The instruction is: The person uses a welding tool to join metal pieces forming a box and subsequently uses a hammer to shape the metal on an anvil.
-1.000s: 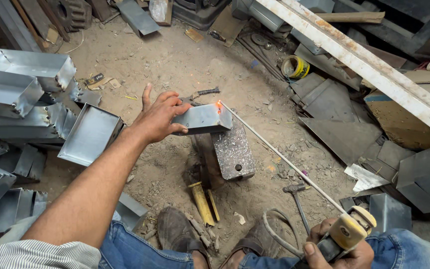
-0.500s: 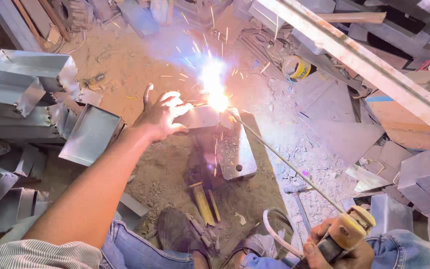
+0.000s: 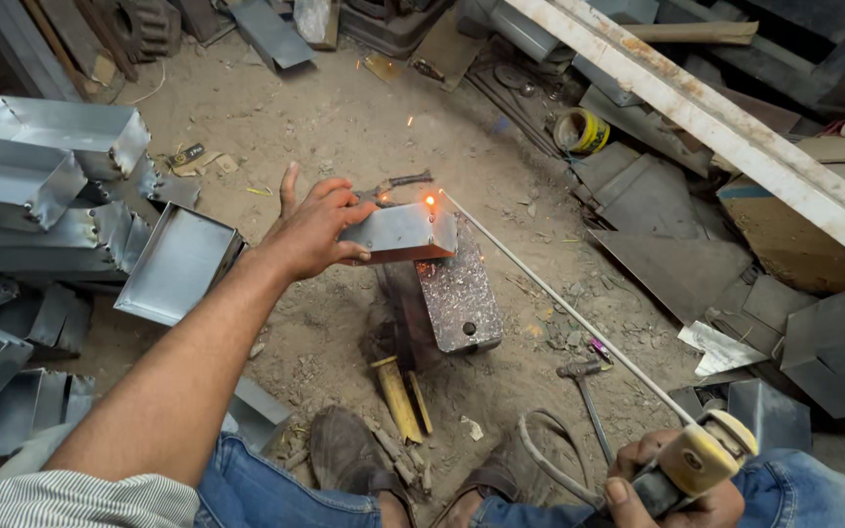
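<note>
We steady a light, stiff, sharp-edged folded sheet-metal box (image 3: pixel 398 233) with our left hand (image 3: pixel 313 230) gripping its cool end; our right hand (image 3: pixel 672 484) clasps the electrode holder (image 3: pixel 698 460), rod tip seemingly still glowing.

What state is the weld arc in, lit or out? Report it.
Out. Only a small orange glow remains on the metal box held by the left hand; the rod tip shows no bright flash.

The left hand (image 3: pixel 313 230) steadies a folded grey sheet-metal box (image 3: pixel 398 233) (its corner glowing orange); the right hand (image 3: pixel 672 484) grips a cream-handled welding electrode holder (image 3: pixel 696 460).
</note>
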